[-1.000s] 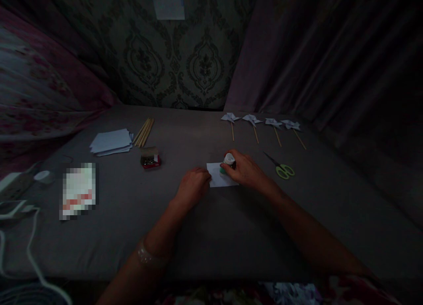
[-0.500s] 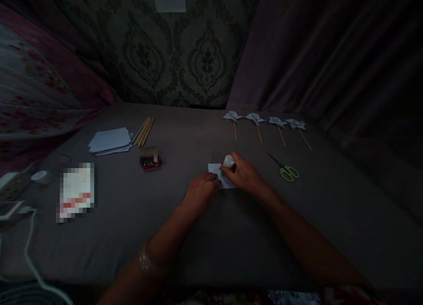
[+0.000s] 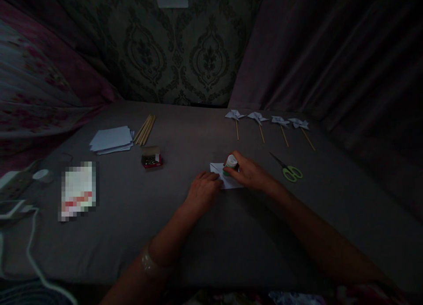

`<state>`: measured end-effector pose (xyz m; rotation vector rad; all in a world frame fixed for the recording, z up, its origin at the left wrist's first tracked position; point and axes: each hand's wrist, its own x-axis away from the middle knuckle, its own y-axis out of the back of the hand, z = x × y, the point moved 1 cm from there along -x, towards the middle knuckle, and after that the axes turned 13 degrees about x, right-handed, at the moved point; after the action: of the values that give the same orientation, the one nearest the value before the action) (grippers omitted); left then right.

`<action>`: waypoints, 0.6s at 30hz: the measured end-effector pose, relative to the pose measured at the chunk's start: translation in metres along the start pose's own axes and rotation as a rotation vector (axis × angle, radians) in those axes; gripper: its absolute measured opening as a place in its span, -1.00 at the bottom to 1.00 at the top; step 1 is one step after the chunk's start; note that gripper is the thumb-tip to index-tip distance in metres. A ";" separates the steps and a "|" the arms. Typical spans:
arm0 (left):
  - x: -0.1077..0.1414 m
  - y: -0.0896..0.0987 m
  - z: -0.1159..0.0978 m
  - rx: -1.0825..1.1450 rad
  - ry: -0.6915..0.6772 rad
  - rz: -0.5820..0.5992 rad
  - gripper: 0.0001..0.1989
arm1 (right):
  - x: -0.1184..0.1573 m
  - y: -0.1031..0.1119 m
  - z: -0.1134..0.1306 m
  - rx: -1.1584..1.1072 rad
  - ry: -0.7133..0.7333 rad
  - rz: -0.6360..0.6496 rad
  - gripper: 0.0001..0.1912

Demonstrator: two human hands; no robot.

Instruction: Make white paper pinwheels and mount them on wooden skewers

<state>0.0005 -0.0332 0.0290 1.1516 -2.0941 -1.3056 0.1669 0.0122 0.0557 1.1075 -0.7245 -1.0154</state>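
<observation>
A small white sheet of paper (image 3: 233,184) with a diagonal crease lies in front of me. My right hand (image 3: 246,170) is wrapped round a short, thick glue stick (image 3: 231,161), white on top and green lower down, standing on the paper. Where its lower end meets the sheet is partly hidden by my fingers. On the paper's left edge rest the fingers of my left hand (image 3: 205,188), stretched out and pressing down, holding nothing.
Green-handled scissors (image 3: 291,172) lie to the right, below several paper pinwheels (image 3: 256,117) on sticks. Leftward are a red box of metal pins (image 3: 152,159), wooden sticks (image 3: 144,131), a paper stack (image 3: 112,140), a blurred-out packet (image 3: 78,190), a white cap (image 3: 42,176) and a cable (image 3: 31,248).
My right hand and the glue stick have shifted very slightly over the paper, and the stick leans a little differently. My left hand stays on the sheet. The whole view has moved slightly.
</observation>
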 end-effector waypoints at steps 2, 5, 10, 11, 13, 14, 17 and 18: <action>0.001 0.000 0.000 -0.004 0.000 0.000 -0.74 | -0.004 0.007 -0.006 -0.088 0.109 0.082 -0.78; 0.002 0.000 0.000 -0.009 0.004 -0.002 -0.74 | -0.006 0.012 -0.009 -0.175 0.213 0.148 -0.80; 0.002 -0.001 -0.001 -0.002 0.021 -0.015 -0.75 | 0.002 0.001 0.002 -0.015 0.017 -0.022 -0.77; 0.002 0.000 -0.001 0.002 0.023 -0.016 -0.75 | 0.005 -0.001 0.006 0.019 -0.029 -0.059 -0.76; 0.001 0.001 -0.003 0.003 0.031 -0.013 -0.76 | 0.009 -0.006 0.011 0.071 -0.101 -0.109 -0.75; 0.001 0.002 -0.003 0.002 0.036 -0.010 -0.76 | 0.010 -0.007 0.011 0.088 -0.120 -0.118 -0.76; 0.001 0.003 -0.004 -0.003 0.044 0.007 -0.76 | 0.006 -0.004 0.007 0.072 -0.075 -0.069 -0.77; 0.001 0.002 -0.003 -0.005 0.044 0.008 -0.75 | 0.003 -0.002 0.003 0.045 -0.033 -0.038 -0.77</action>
<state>0.0014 -0.0351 0.0328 1.1582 -2.0615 -1.2698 0.1644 0.0081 0.0545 1.1495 -0.7585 -1.0563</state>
